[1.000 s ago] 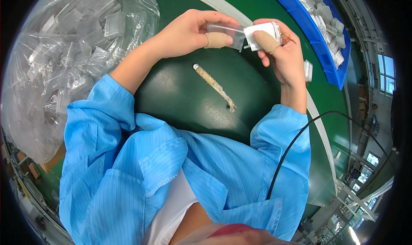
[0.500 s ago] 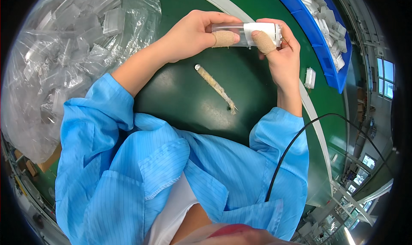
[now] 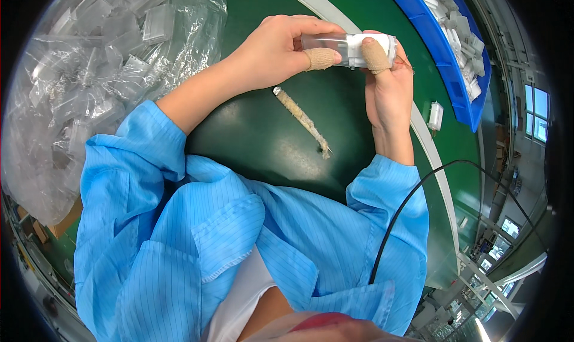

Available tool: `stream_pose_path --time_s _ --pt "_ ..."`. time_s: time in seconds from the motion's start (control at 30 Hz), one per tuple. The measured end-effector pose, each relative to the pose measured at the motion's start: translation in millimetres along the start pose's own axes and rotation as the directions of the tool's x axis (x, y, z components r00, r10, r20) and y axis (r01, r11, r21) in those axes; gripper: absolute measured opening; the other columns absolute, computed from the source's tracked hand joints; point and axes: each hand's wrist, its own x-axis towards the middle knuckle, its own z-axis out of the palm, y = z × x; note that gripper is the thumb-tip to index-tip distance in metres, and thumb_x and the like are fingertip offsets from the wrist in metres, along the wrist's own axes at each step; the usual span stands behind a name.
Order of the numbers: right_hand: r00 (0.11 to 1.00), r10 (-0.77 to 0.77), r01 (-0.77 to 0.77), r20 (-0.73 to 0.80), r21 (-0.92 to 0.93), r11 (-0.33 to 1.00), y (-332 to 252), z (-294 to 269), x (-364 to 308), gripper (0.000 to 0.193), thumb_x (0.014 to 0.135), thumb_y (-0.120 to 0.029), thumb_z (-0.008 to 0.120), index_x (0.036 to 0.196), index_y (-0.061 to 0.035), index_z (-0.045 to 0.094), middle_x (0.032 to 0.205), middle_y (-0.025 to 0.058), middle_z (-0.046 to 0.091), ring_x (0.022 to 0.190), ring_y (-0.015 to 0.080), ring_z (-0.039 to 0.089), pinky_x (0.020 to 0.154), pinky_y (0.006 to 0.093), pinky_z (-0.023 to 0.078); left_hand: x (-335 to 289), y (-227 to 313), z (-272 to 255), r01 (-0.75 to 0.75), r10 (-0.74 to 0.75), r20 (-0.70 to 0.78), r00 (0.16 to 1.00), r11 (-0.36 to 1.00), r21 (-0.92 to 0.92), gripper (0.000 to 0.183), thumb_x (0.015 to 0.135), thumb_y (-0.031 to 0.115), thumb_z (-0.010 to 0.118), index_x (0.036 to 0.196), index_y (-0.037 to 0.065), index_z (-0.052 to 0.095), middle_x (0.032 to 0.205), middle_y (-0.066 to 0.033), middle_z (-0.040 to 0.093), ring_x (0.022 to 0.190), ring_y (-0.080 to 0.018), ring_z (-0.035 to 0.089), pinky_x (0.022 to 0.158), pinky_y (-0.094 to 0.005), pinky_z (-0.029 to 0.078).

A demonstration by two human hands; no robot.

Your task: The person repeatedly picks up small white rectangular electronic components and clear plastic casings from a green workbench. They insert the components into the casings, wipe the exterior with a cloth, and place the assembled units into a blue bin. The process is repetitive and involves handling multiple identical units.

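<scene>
Between both hands, above the far part of the green work surface (image 3: 257, 123), is a clear plastic case (image 3: 326, 41) with a white part (image 3: 354, 50) at its right end. My left hand (image 3: 278, 46) is closed on the clear left end, thumb in front and fingers behind. My right hand (image 3: 385, 87) grips the right end, its thumb lying over the white part. Both thumbs are wrapped in beige tape. Below the hands lies a thin stick (image 3: 302, 119) covered in yellowish fuzzy wrapping, with a silvery upper tip and a frayed lower end.
A large clear bag (image 3: 89, 102) full of transparent plastic cases fills the left side. At the upper right stands a blue bin (image 3: 445, 58) with white and clear pieces. One small white piece (image 3: 436, 116) lies beyond the pale curved strip (image 3: 439, 174). A black cable (image 3: 412, 195) arches over my right sleeve.
Both hands have shifted slightly to the right with the case. The right thumb has moved a little along the white part. The stick has stayed in place.
</scene>
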Motion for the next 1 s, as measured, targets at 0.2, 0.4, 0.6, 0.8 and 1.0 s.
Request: stream_pose_path --time_s 0.2,0.4,0.6,0.8,1.0 --pt "0.998 -0.061 0.062 0.01 -0.199 0.978 0.5 1.4 1.0 0.022 0.083 -0.016 0.07 0.099 -0.0039 0.059 0.089 0.0012 0.062 0.081 0.0072 0.056 0.075 0.022 0.045 -1.0 -5.2 1.0 -0.002 0.001 -0.043 0.999 1.0 -0.031 0.034 0.084 0.008 0.067 0.116 0.0 0.06 0.104 -0.0062 0.063 0.095 -0.0127 0.061 0.081 -0.0255 0.05" --pt "0.992 -0.037 0.049 0.122 -0.095 0.994 -2.4 0.0 1.8 0.025 0.087 -0.018 0.065 0.107 -0.0048 0.057 0.096 0.001 0.06 0.087 0.0072 0.053 0.076 0.0221 0.042 1.4 -4.8 -1.5 -0.012 0.015 -0.06 0.998 0.999 0.049 0.035 0.084 0.008 0.067 0.117 0.0 0.059 0.108 -0.0067 0.063 0.098 -0.0135 0.06 0.084 -0.0264 0.049" --pt "0.963 0.194 -0.179 0.184 -0.097 0.979 -2.5 -12.2 7.2 0.032 0.091 -0.026 0.058 0.113 -0.0034 0.056 0.097 0.0022 0.058 0.078 0.0086 0.048 0.064 0.0217 0.04 -1.3 1.1 3.0 0.019 -0.017 0.012 1.0 0.969 -0.247 0.048 0.082 0.009 0.069 0.125 0.0 0.052 0.115 -0.0089 0.06 0.105 -0.016 0.057 0.089 -0.0279 0.046" --pt "0.866 0.208 -0.429 0.455 0.461 0.777 4.3 -21.6 11.5 0.036 0.089 -0.029 0.063 0.11 -0.0005 0.054 0.088 0.0025 0.057 0.064 0.0039 0.049 0.047 0.0146 0.041 -0.8 8.0 2.7 -0.161 0.224 0.115 0.968 0.901 -0.403 0.068 0.075 0.017 0.076 0.133 0.002 0.044 0.126 -0.0101 0.052 0.116 -0.0182 0.05 0.097 -0.0317 0.04" --pt "0.974 0.163 -0.151 0.156 -0.088 0.985 -0.3 1.2 4.5 0.046 0.089 -0.032 0.062 0.123 -0.0052 0.047 0.091 0.0064 0.059 0.066 0.0111 0.057 0.052 0.0201 0.049 -2.1 13.3 -3.5 0.068 0.053 0.221 0.974 0.86 -0.506 0.083 0.068 0.028 0.078 0.138 0.004 0.038 0.126 -0.0097 0.05 0.114 -0.0206 0.051 0.098 -0.0326 0.038"
